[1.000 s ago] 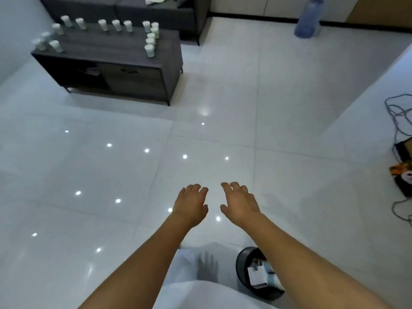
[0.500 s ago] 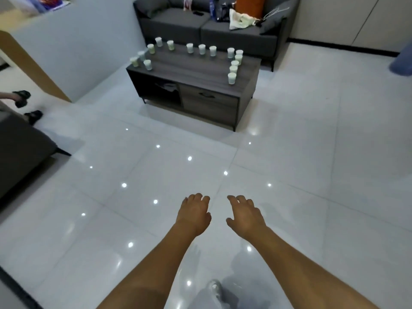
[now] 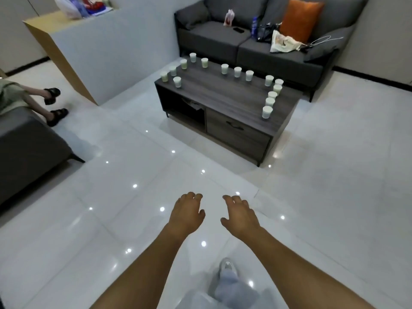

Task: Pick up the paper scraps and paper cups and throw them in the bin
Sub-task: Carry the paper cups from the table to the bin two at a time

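Both hands out front, empty, over the floor.

Our left hand (image 3: 186, 214) and right hand (image 3: 239, 216) hang palm-down with fingers loosely spread, gripping nothing, well short of the counter (image 3: 225, 97). Paper cups (image 3: 267, 112) stand upright along the counter's far edge, left end and right end, sixteen by our count. Sofa (image 3: 256, 39) just behind the counter. No bin or paper scraps can be made out.
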